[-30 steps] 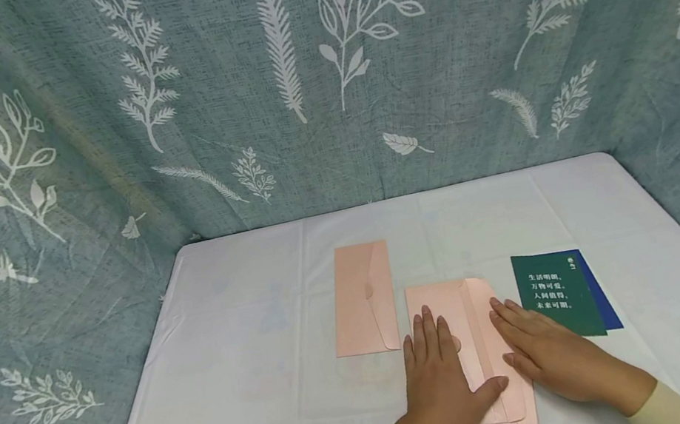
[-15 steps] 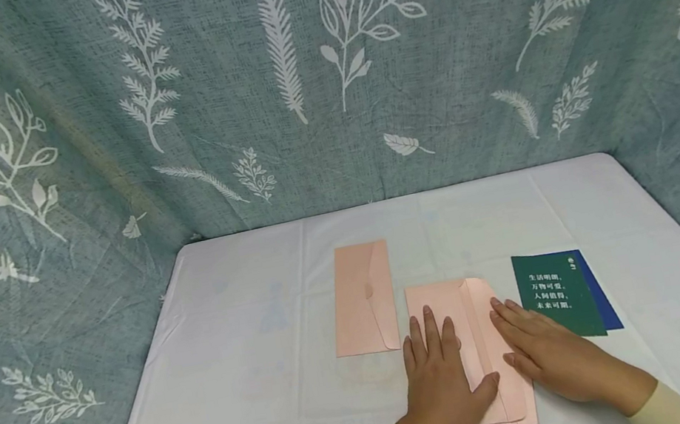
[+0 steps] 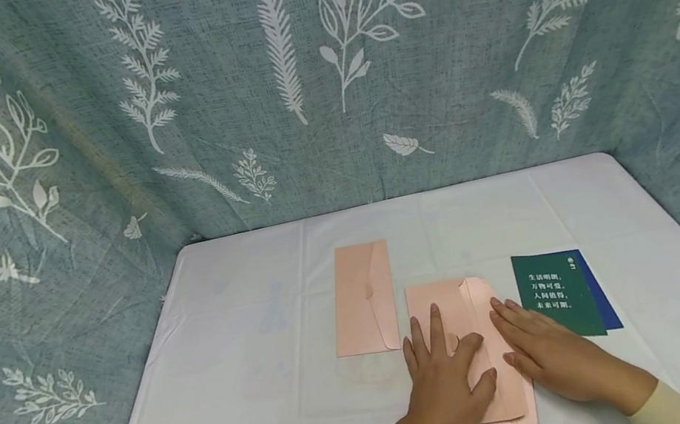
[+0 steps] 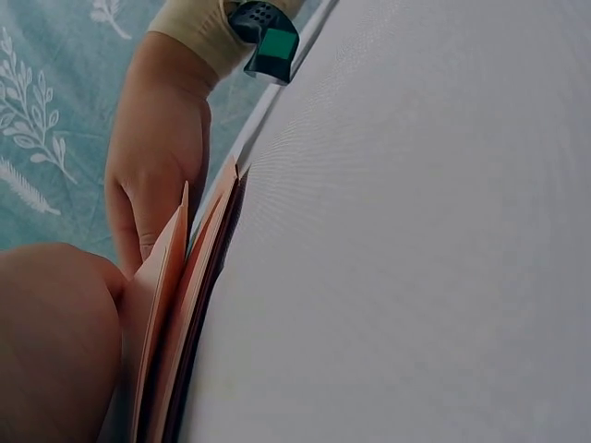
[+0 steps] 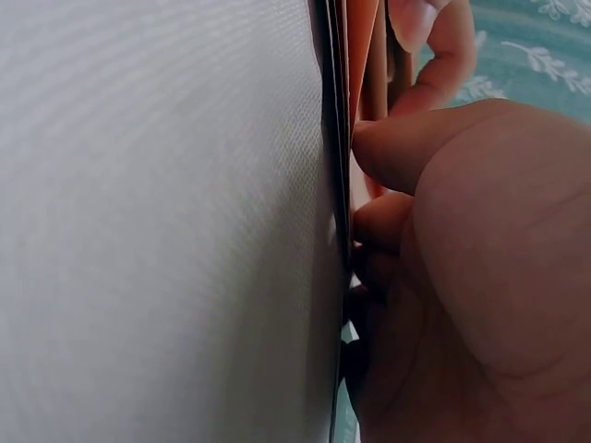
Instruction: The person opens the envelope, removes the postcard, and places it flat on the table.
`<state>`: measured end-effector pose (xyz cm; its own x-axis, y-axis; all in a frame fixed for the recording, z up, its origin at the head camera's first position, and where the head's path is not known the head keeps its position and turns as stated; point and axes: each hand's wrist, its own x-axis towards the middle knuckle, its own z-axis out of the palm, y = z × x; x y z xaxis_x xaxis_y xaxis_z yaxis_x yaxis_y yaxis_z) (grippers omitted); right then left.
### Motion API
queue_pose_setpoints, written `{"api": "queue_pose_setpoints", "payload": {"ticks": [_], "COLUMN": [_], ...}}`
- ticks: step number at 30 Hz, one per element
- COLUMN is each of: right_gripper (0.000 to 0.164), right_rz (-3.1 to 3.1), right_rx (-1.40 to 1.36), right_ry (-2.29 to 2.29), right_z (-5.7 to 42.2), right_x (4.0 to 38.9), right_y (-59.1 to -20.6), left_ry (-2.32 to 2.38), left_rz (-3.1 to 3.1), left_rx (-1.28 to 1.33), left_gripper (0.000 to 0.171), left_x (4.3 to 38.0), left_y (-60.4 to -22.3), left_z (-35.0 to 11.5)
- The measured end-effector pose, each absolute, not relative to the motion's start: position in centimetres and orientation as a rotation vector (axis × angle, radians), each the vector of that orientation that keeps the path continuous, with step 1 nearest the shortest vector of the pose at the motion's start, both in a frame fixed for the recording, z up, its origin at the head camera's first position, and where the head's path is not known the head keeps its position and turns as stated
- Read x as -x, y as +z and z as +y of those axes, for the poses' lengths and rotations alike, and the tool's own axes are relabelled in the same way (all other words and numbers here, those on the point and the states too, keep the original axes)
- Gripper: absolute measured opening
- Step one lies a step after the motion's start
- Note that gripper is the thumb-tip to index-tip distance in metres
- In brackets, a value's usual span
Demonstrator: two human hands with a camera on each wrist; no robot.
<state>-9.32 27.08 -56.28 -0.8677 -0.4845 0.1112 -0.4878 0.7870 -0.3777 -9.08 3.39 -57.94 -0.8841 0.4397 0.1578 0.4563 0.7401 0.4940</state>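
Observation:
A pink envelope (image 3: 424, 295) lies on the table before me, with a strip with a rounded corner along its right side. Another pink layer shows below it at the near edge. My left hand (image 3: 439, 383) rests on its left part, middle fingers spread, index finger bent towards the strip and thumb apart from it. Straight fingers of my right hand (image 3: 560, 359) lie on the right strip. In the left wrist view the pink paper layers (image 4: 157, 305) stand slightly apart at their edge. The right wrist view shows the stack edge-on beside my right hand (image 5: 499, 258).
A second pink envelope (image 3: 358, 299) lies farther back on the left. To the right is a green card (image 3: 559, 295) with white writing, over a blue card (image 3: 605, 303). A white cloth covers the table (image 3: 240, 379); a leaf-patterned curtain (image 3: 329, 146) hangs behind it.
My left index finger has swung away from the other fingers to the right and bent over the envelope. The right hand and the cards have stayed in place.

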Motion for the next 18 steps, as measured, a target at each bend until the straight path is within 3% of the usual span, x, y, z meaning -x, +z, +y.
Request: {"api": "queue_pose_setpoints", "payload": {"ticks": [18], "right_gripper": [0.061], "right_rz": [-2.914], "right_rx": [-0.878], "right_ry": [0.487], "right_z": [27.38], "right_x": [9.88], "right_y": [-56.06], "left_ry": [-0.904], "left_rz": [-2.881], "left_rx": [0.751], "left_gripper": [0.043], "left_x": [8.95], "left_y": [-58.28], "left_z": [3.33]}}
